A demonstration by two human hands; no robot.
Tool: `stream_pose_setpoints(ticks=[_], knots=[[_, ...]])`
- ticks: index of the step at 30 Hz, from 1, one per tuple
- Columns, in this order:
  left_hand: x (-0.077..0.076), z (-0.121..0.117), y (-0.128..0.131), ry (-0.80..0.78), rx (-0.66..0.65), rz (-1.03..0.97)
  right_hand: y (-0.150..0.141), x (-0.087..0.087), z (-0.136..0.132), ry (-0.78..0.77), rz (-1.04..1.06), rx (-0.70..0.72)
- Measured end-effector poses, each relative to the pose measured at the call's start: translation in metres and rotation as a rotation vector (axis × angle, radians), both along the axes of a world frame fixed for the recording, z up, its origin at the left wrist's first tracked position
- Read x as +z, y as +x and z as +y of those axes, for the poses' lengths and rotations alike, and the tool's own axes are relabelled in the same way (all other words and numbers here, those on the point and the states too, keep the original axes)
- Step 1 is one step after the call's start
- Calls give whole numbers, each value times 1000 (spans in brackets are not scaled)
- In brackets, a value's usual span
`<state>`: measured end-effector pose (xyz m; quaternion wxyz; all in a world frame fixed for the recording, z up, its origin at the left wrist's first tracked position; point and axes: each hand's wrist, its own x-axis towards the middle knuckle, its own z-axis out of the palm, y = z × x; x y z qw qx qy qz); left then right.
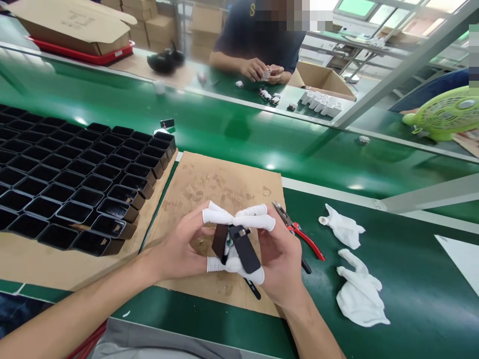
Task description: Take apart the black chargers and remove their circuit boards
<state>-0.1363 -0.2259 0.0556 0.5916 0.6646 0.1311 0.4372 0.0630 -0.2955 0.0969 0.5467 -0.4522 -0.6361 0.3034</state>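
Observation:
Both my hands meet over the cardboard sheet, with white finger cots on several fingertips. My left hand (189, 242) is closed on a black box-shaped housing (220, 241). In my right hand (279, 249) is a black rectangular cover (245, 249) with a small cutout near its upper end, tilted beside the housing. A bit of green and white shows between the two parts; what it is I cannot make out. Below them a slim black tool (253, 289) sticks out, its other end hidden. Pliers (299, 232) with red and black handles lie just right of my right hand.
Rows of black open housings (90, 183) stand at left on cardboard. Two white gloves (361, 289) lie at right. Beyond the green conveyor belt (224, 119), a person (262, 45) handles a small white part near white tubes (322, 103). A green fan (447, 112) stands far right.

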Motion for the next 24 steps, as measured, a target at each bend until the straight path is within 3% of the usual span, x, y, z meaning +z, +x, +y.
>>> stream_pose_setpoints(ticks=[7,15,21,24], knots=[[-3,-3,3,-114,-12,26,-8,0,-1,41,-40,-120],[-9,5,-4,106,103,120,-6,-3,-2,109,-78,-136],[-8,7,-3,151,121,117,-2,2,0,77,-205,-64],[-3,8,-5,223,133,180,-1,0,3,82,-230,-96]])
